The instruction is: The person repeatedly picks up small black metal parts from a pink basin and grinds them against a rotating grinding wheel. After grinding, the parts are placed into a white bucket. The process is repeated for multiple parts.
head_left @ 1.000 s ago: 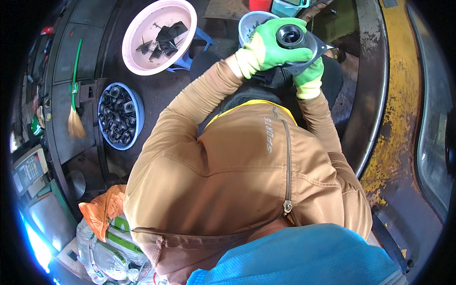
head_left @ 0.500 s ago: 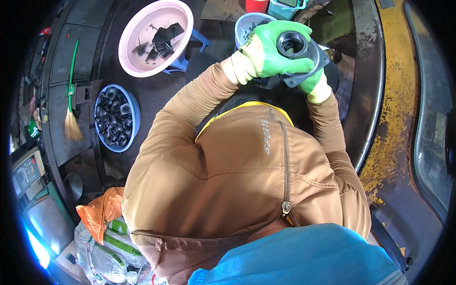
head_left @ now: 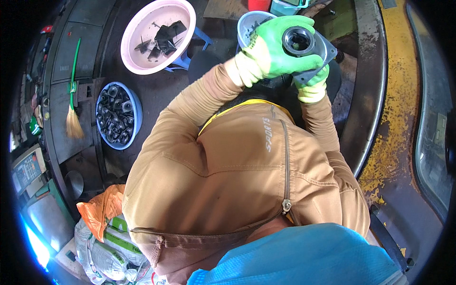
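A dark grey plastic fitting with a round, hollow black collar and a square flange (head_left: 326,50) with corner holes is held up in front of me. My left hand (head_left: 271,51), in a green and pale yellow glove, wraps its fingers and thumb around the collar. Below the flange, my right hand (head_left: 315,84), gloved alike, grips the fitting from underneath; most of its fingers are hidden. Just beyond my left hand stands a small light-blue basin (head_left: 243,29) with dark bits in it.
Dark scraps lie in a pink basin (head_left: 137,33) on a blue stool (head_left: 183,61). A blue basin (head_left: 138,113) full of black parts sits at left, near a broom (head_left: 74,124). A worn yellow machine panel (head_left: 400,71) rises at right. An orange bag (head_left: 105,205) lies lower left.
The fitting has shifted slightly right and tilted, its flange now angled up at the right. Both hands keep hold of it. The surroundings have shifted slightly in view.
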`<action>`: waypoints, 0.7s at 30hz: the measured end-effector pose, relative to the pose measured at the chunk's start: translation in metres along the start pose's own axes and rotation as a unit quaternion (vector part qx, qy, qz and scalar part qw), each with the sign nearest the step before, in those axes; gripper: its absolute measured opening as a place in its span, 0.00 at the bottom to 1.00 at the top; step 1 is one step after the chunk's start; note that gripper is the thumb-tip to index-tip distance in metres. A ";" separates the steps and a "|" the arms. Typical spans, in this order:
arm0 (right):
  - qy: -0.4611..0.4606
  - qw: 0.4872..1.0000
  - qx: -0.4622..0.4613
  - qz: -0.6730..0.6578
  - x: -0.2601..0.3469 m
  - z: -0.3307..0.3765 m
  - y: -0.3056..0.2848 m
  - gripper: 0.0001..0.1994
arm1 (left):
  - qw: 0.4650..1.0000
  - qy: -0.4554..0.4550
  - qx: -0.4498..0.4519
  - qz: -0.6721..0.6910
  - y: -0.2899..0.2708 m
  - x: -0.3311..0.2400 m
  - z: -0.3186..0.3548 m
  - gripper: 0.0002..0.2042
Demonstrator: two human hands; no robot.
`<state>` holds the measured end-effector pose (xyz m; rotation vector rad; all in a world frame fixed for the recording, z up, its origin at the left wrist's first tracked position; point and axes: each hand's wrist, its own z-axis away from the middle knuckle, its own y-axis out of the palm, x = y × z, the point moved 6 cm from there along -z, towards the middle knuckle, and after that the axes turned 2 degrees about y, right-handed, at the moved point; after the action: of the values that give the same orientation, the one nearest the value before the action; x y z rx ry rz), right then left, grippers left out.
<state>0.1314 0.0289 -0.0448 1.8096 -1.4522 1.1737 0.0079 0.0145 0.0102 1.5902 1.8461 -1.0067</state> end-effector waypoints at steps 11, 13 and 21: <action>0.072 0.949 0.296 0.080 0.016 0.011 0.002 0.27 | 0.962 0.071 0.229 0.128 0.002 -0.014 0.003 0.23; 0.097 0.943 0.316 -0.040 0.004 0.021 -0.005 0.26 | 0.939 0.044 0.293 0.175 0.008 -0.013 0.008 0.24; -0.051 0.961 0.222 0.157 0.002 0.025 0.016 0.24 | 0.865 0.059 0.445 0.222 0.016 0.000 0.002 0.28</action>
<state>0.1234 0.0027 -0.0572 2.0003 -1.6806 1.6995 0.0235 0.0141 0.0055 2.4819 0.9653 -1.6719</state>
